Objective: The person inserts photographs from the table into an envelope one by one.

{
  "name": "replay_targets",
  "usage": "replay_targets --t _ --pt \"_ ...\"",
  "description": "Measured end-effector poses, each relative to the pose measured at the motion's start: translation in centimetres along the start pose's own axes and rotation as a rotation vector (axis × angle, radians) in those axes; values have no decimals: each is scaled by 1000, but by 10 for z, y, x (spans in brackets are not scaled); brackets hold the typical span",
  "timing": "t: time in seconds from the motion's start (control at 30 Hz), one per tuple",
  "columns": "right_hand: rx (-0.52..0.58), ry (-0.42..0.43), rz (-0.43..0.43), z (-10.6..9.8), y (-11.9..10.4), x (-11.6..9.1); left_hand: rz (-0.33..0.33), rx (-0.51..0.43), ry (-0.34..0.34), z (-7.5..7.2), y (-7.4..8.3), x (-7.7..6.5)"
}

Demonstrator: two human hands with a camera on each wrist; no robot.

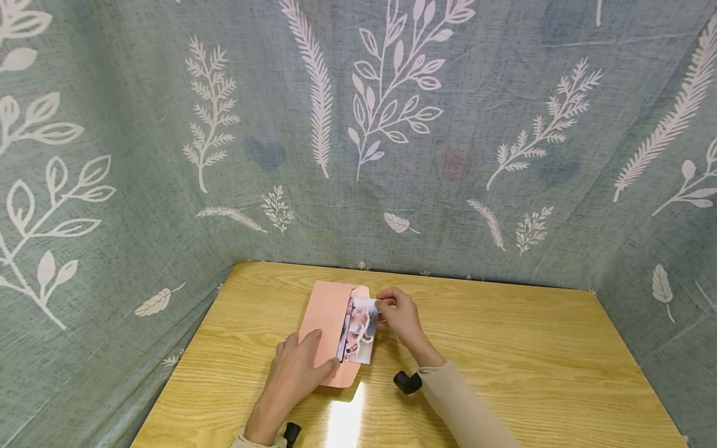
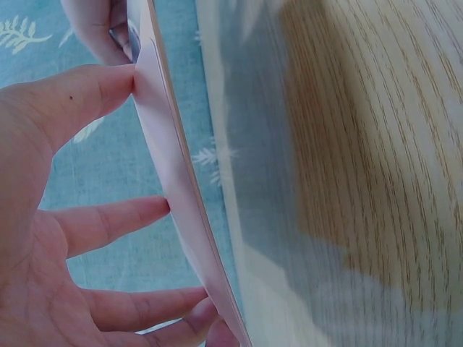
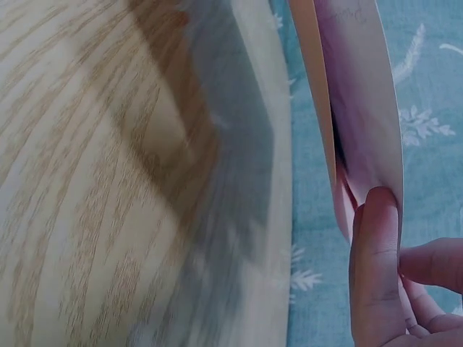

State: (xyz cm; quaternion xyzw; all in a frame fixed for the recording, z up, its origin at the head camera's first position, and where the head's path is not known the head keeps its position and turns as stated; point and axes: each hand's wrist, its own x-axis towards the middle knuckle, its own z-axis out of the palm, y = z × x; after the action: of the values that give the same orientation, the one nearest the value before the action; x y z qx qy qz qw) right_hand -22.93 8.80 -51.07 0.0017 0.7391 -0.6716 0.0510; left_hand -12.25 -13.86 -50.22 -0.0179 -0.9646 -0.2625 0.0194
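A pink envelope [image 1: 330, 305] shows near the middle of the table, its flap side toward the right. Out of its opening sticks a stack of photo prints [image 1: 361, 333], the top one with pale and dark shapes. My left hand [image 1: 297, 367] holds the envelope by its left and lower part, the thumb near the opening and fingertips on its face [image 2: 155, 137]. From the right, my right hand [image 1: 399, 314] pinches the upper right edge of the photo prints between thumb and fingers. The back of a print [image 3: 369, 108] is pale with faint lettering.
The wooden table [image 1: 504, 348] extends to both sides and behind the hands. A grey-green curtain [image 1: 347, 205] with white leaf patterns surrounds its back and sides. Black wrist mounts [image 1: 407, 382] sit at both sleeves. Glare lies on the wood below the envelope.
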Motion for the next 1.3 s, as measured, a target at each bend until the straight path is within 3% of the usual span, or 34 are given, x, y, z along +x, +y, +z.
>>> replay_targets --t 0.47,0.7,1.3 --pt "-47 -8 -19 10 0 1 -36 -15 -19 1 0 2" --pt "-43 -16 -55 6 -3 -8 -11 -5 0 1 -4 0" --pt "33 -113 -41 -7 8 -27 -6 -8 1 1 -3 -1"
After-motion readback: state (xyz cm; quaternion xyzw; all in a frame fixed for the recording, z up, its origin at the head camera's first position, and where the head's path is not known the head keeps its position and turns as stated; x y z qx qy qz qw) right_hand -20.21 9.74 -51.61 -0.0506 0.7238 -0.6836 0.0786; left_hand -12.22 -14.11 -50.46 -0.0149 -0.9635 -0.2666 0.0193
